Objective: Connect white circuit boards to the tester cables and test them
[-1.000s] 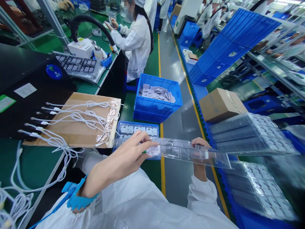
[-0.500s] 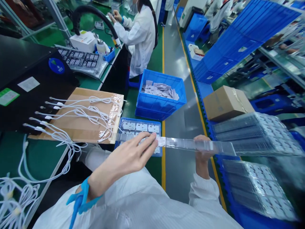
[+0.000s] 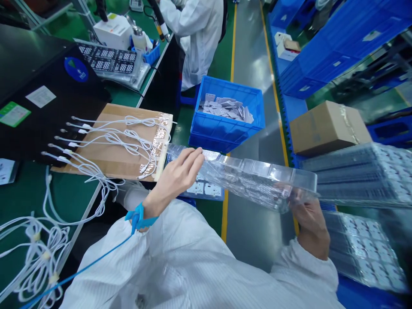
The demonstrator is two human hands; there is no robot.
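A clear plastic tray (image 3: 251,176) is tilted in front of me, its moulded side facing me. My right hand (image 3: 310,219) grips its right end, fingers partly visible through the plastic. My left hand (image 3: 175,178) is closed at the tray's left part, fingers together at the upper edge near a white label; its thumb is hidden. Below and behind the tray, a blue tray of white plates (image 3: 212,189) is partly covered. Left of it, white cables (image 3: 112,139) lie on a cardboard sheet (image 3: 104,161).
Stacks of filled clear trays (image 3: 360,171) stand at the right, beside a cardboard box (image 3: 328,128). Ahead is a blue crate (image 3: 225,128) holding loose white pieces. A black machine (image 3: 41,124) occupies the left bench. A co-worker (image 3: 199,38) in white is farther along.
The clear tray has tipped from nearly edge-on, so its moulded side now shows. My right hand has moved right and nearer with its end. The whole view has shifted.
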